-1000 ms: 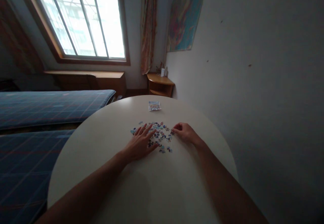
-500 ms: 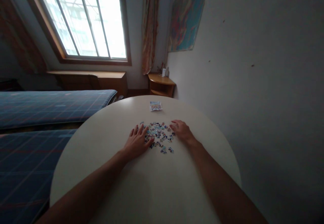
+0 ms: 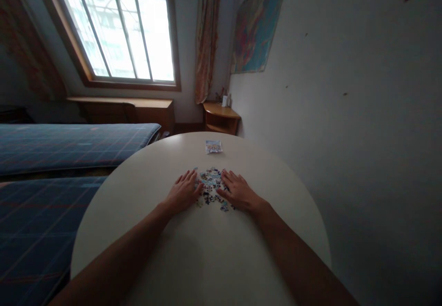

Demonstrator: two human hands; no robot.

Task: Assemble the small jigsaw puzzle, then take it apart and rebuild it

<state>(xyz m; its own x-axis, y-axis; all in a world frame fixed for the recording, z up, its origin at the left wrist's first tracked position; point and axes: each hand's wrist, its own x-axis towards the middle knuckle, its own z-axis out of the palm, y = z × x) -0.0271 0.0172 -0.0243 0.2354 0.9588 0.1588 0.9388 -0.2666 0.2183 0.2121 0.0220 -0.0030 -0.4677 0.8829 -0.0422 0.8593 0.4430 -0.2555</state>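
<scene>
From my remote seat I am seeing the pieces [image 3: 210,184] lying in a loose heap near the middle of the table [image 3: 207,255], between the two hands. The left hand [image 3: 183,191] is spreading palm down along the heap's left side, fingers extended and unclenched; the right hand [image 3: 238,192] is lying flat in the same way on the right, its fingers reaching over that edge. Both are covering some pieces, so I cannot tell what is sitting beneath them. A few pieces are showing at the near edge, just beside the right thumb. Beyond the heap, well apart from it, a small printed packet [image 3: 213,147] is lying near the table's far rim. The round top is looking smooth and pale, catching a soft sheen from the window [image 3: 152,34]. To the left, two mattresses [image 3: 69,142] in blue plaid cloth are stretching out, and behind them a wooden desk [image 3: 152,103] is standing below the wood-framed glass. A patterned curtain [image 3: 208,38] is hanging in folds above a curved corner shelf [image 3: 221,109], which is bearing small objects too tiny for me to name. On the right, a colourful poster [image 3: 257,25] is hanging on the plain wall [image 3: 345,167].
</scene>
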